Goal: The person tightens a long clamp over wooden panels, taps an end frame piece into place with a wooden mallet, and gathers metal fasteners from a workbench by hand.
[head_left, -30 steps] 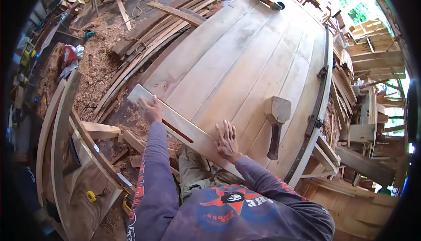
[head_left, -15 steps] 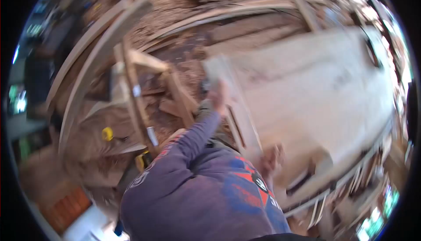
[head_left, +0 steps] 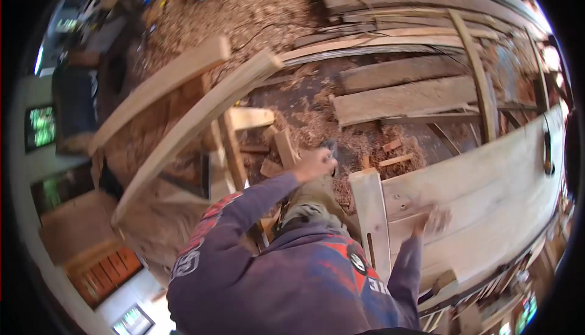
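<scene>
- In the head view, the only one, the person's left hand (head_left: 315, 163) is hovering above the trouser leg (head_left: 320, 196), well apart from the panel. Its grip is looking half curled; whether it is pinching anything cannot be told, as a dark shape is sitting right behind the fingertips.
- The right hand (head_left: 435, 220) is reaching over the panel (head_left: 487, 173), blurred. Its grip is appearing loosely spread, with nothing visible between the fingers; whether the palm is touching the wood cannot be told.
- The slotted board (head_left: 368, 196) is lying along the panel's near end, between the two hands. Neither is holding it, so it is probably staying put by its own weight; whether it is overlapping the panel or only butting against it is unclear.
- The panel is stretching away to the right, likely serving as the table here because it is broad and flat.
- A mallet (head_left: 446, 279) is resting on the panel beside the right sleeve (head_left: 407, 268), presumably for easy reach. A dark tool (head_left: 548, 152) is lying near the far edge, seemingly to keep the middle free.
- Two curved beams, the nearer one (head_left: 190, 129) included, are standing to the left, and planks (head_left: 405, 98) are lying on the shaving-covered floor (head_left: 244, 15), perhaps set aside there.
</scene>
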